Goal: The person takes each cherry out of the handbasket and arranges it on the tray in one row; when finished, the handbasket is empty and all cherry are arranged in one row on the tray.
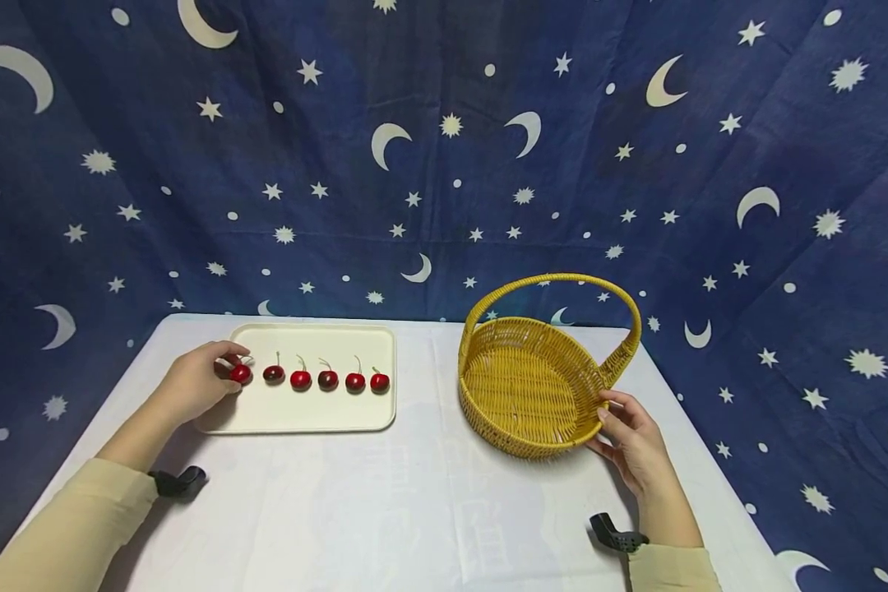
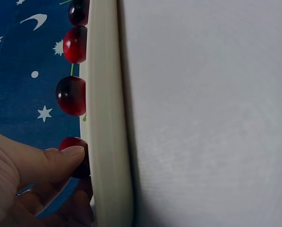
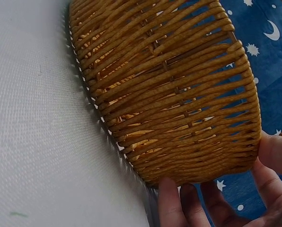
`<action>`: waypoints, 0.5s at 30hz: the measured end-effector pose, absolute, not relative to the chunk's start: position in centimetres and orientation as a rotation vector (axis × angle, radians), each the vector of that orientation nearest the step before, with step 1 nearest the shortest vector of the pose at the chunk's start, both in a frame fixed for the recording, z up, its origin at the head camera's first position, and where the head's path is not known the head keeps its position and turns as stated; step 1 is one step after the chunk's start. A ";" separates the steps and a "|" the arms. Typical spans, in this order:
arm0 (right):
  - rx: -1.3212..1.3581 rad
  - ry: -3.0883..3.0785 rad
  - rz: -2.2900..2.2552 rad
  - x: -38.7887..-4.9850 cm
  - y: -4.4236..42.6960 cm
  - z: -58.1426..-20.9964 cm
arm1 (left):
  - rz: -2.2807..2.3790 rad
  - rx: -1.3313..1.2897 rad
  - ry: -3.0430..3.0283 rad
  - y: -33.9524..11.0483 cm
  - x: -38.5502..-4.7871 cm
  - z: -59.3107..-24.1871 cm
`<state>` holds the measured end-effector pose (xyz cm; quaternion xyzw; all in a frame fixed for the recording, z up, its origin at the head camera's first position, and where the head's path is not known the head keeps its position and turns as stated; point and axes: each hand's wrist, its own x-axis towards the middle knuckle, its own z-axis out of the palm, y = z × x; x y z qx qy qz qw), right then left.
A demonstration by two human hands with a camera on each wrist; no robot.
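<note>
On a cream rectangular tray (image 1: 303, 421), several dark red cherries with stems stand in a row. At the left end of that row my left hand (image 1: 196, 380) pinches the outermost cherry (image 1: 241, 374). The left wrist view shows the thumb lying across this cherry (image 2: 82, 161), with the other fingers partly hidden behind it. My right hand (image 1: 640, 444) grips the right rim of a yellow-brown woven basket (image 1: 521, 395), thumb on the rim. In the right wrist view, its fingers press against the outside of the basket wall (image 3: 174, 104).
A white cloth (image 1: 326, 510) covers the table under both tray and basket. The basket's tall arched handle (image 1: 555, 279) rises above its bowl. Behind the table hangs a dark blue curtain (image 1: 429, 214) with moons and stars. Each wrist wears a black mount (image 1: 181, 483).
</note>
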<state>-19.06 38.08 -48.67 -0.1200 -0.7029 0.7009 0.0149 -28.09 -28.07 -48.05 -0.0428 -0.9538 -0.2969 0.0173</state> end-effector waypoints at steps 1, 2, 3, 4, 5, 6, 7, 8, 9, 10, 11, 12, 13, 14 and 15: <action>-0.373 -2.191 2.180 -19.1 38.1 -48.7 | -0.927 -0.122 -2.965 -28.0 -28.0 -48.1; -0.374 -2.195 2.179 -19.1 38.1 -48.7 | -0.931 -0.113 -2.966 -28.0 -28.0 -48.2; -0.374 -2.200 2.178 -19.1 38.1 -48.6 | -0.936 -0.104 -2.967 -28.0 -27.9 -48.2; -0.378 -2.205 2.176 -19.1 38.1 -48.6 | -0.939 -0.100 -2.965 -28.0 -27.8 -48.3; -0.388 -2.210 2.169 -19.1 38.1 -48.5 | -0.945 -0.097 -2.963 -28.0 -27.8 -48.2; -0.400 -2.220 2.158 -19.1 38.1 -48.4 | -0.951 -0.096 -2.963 -27.9 -27.7 -48.2; -0.415 -2.229 2.145 -19.1 38.1 -48.3 | -0.957 -0.098 -2.960 -27.9 -27.7 -48.2; -0.433 -2.238 2.130 -19.1 38.0 -48.2 | -0.963 -0.101 -2.954 -27.9 -27.6 -48.1; -0.451 -2.246 2.108 -19.0 37.9 -48.1 | -0.967 -0.103 -2.947 -27.9 -27.5 -48.1; -0.476 -2.262 2.078 -19.0 37.8 -47.9 | -0.970 -0.103 -2.940 -27.9 -27.4 -48.0; -0.499 -2.285 2.035 -19.0 37.7 -47.8 | -0.969 -0.104 -2.933 -27.9 -27.2 -47.9; -0.515 -2.311 1.991 -19.0 37.6 -47.7 | -0.962 -0.106 -2.925 -28.0 -27.0 -47.9; -0.531 -2.341 1.937 -18.9 37.5 -47.6 | -0.955 -0.105 -2.916 -28.1 -26.8 -47.8; -0.544 -2.374 1.875 -18.9 37.3 -47.5 | -0.943 -0.102 -2.906 -28.2 -26.6 -47.7; -0.554 -2.407 1.806 -18.8 37.2 -47.4 | -0.927 -0.097 -2.895 -28.3 -26.3 -47.7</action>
